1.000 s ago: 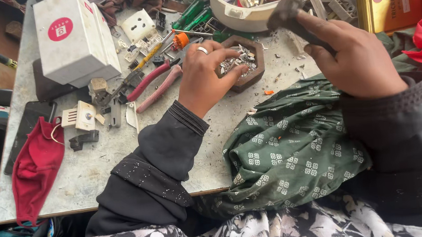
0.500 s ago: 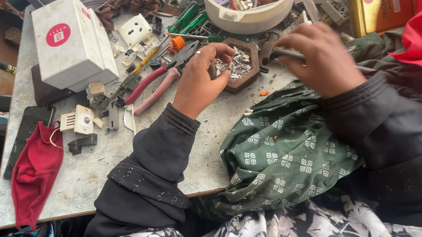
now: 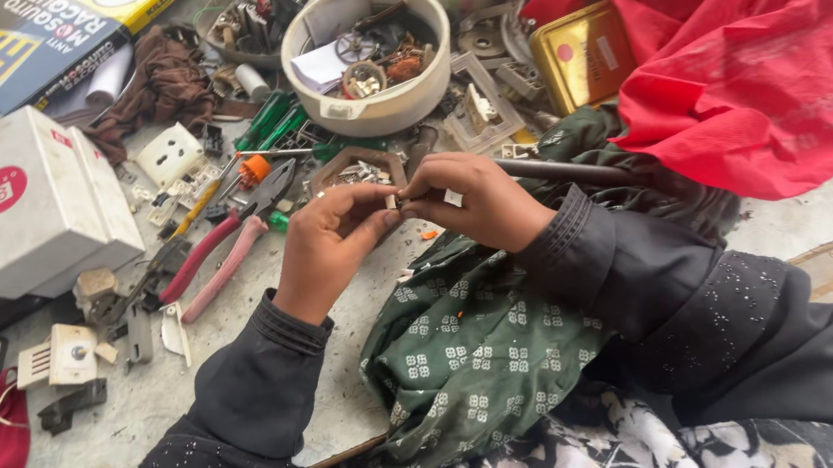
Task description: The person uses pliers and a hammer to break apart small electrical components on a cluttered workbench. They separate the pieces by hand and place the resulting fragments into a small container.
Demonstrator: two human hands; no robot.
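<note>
Bare left hand and right hand pinch a small part.

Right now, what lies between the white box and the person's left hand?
In the head view, red-handled pliers lie between the white box and the left hand, with a yellow screwdriver and small white switch parts beside them on the table.

— What was the worktop made of?

— Grey stone or concrete, matt, rough and scuffed. The pink-handled pliers had dull steel jaws and smooth plastic grips.

— And the round cream bowl?

— Smooth, faintly glossy plastic. The gold rectangular tin was shiny metal, the red sheet glossy and crinkled, the green printed cloth soft and matt.
</note>
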